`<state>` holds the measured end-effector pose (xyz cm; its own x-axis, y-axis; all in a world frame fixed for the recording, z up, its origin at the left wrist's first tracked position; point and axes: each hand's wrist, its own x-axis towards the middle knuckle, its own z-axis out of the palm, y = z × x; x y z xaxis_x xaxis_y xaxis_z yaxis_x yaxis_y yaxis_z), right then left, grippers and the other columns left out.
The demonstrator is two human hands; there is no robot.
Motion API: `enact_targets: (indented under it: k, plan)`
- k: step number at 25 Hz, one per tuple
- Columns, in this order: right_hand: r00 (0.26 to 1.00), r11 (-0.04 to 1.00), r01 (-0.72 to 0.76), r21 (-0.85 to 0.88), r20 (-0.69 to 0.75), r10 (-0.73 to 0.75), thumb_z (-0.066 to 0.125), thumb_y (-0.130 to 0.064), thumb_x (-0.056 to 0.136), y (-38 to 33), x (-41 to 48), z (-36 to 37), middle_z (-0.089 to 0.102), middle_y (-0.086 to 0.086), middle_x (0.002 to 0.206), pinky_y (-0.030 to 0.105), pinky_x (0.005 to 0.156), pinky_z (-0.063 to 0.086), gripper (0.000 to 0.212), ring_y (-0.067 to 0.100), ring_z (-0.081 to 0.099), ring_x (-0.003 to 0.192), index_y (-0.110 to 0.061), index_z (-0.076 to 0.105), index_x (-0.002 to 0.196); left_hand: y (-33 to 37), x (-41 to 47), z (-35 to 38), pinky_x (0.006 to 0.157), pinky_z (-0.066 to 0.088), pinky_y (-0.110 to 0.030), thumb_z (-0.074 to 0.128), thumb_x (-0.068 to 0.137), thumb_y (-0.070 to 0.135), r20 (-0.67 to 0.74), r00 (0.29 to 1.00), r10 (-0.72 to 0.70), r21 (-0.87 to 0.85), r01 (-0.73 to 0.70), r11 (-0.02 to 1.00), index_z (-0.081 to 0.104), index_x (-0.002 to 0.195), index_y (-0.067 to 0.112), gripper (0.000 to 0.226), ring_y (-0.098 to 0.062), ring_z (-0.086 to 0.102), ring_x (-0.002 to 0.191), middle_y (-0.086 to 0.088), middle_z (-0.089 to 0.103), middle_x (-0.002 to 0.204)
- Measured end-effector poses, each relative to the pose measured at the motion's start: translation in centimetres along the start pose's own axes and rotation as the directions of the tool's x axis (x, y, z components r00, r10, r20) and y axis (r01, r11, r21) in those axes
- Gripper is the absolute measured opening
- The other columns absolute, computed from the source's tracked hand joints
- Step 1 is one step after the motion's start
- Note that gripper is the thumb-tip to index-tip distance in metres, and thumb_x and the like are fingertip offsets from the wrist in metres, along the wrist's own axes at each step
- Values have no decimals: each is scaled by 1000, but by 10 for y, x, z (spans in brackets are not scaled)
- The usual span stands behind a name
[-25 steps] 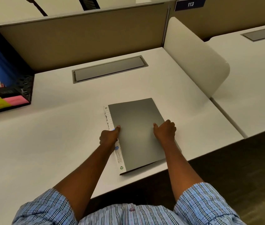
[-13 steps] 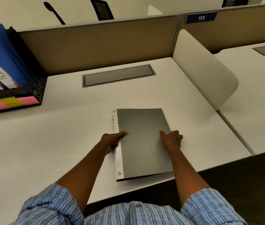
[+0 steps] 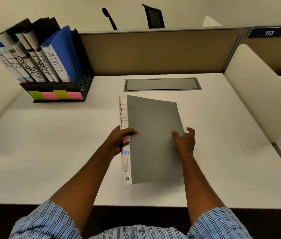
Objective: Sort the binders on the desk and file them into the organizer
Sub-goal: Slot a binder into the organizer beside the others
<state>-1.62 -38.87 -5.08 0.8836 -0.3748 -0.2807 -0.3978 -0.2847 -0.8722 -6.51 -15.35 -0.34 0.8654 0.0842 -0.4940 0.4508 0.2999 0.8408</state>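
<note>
So the white worktop (image 3: 50, 144) has the organizer (image 3: 86, 83) parked at its far left, by the partition (image 3: 153, 52), out of the way but probably still reachable. The filed binders (image 3: 55, 62) stand upright in it with their spines toward us, so the handwritten names read at a glance: ADMIN, FINANCE, SPORTS, maybe HR. The pink and green sticky notes (image 3: 55, 95) along its front probably mark the slots, though we can't read them.

The grey binder (image 3: 153, 135) is mid-worktop on the near side, well apart from the organizer, and it looks lifted a bit. We're holding it flat with the spine (image 3: 123, 111) on the left. Our guess is that's so we can check the label before picking a slot. Our left hand (image 3: 120, 140) wraps the spine, fingers curled onto the cover. Our right hand (image 3: 184, 140) pinches the right edge, thumb on top.

Looks-wise it's a thin binder with a plain matte grey cover. The white spine has handwriting that seems to say ADMIN, partly hidden by our hand. There's also a red and black band, a small blue logo and a green recycling mark at the near end.
</note>
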Motion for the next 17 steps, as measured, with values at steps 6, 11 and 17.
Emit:
enact_targets:
  k: [6, 11, 17]
  plan:
    - [994, 973, 113, -201, 20, -112, 65, -40, 87, -31, -36, 59, 42, 14, 141, 51, 104, 33, 66, 36, 41, 129, -14, 35, 140, 24, -17, -52, 77, 58, -45, 76, 71, 5, -138, 973, 185, 14, -185, 983, 58, 110, 16, 45, -32, 69, 91, -10, 70, 108]
    - [849, 853, 516, -72, 176, -499, 68, -43, 84, -72, -101, 122, 47, 9, 135, 45, 102, 42, 61, 28, 46, 123, -14, 45, 133, 44, -20, -106, 78, 58, -42, 77, 71, 8, -314, 900, 302, -7, -320, 947, 57, 109, 18, 44, -27, 66, 95, -7, 67, 109]
    - [668, 682, 712, -169, 466, -581, 63, -74, 67, -94, -196, 219, 29, -2, 145, 40, 106, 39, 98, 19, 34, 131, -28, 25, 144, 94, -36, -173, 78, 57, -28, 85, 64, 26, -349, 804, 481, 22, -506, 862, 57, 109, 20, 52, -18, 63, 95, -1, 66, 102]
